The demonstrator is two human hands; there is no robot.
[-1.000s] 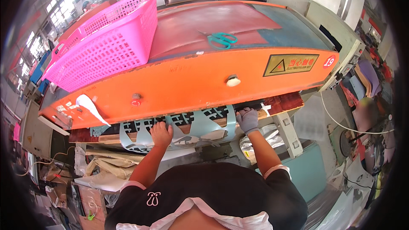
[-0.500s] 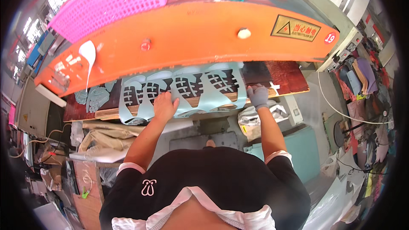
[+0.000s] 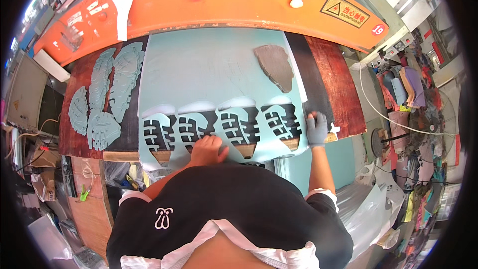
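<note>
we judge the thin, pale blue-green sheet (image 3: pixel 199 69) to be light and floppy, perhaps foam or rubber, and weakest at the narrow strips between its cut-outs, so the solid side margins or the broad uncut part seem the safer places to take hold. it lies across the middle of the frame on a dark red and black tabletop (image 3: pixel 336 65), plain above, with a row of four toothed openings along its lower part. a grey-brown, wedge-shaped flat piece (image 3: pixel 276 67) rests on its upper right. our bare left hand (image 3: pixel 208 150), fingers curled, lies over the lower edge near centre; we cannot tell whether it grips. our grey-gloved right hand (image 3: pixel 317 128), half curled, is just beside the sheet's right edge, its hold unclear. similar-coloured toothed cut pieces (image 3: pixel 127 77) lie at the frame's left.
</note>
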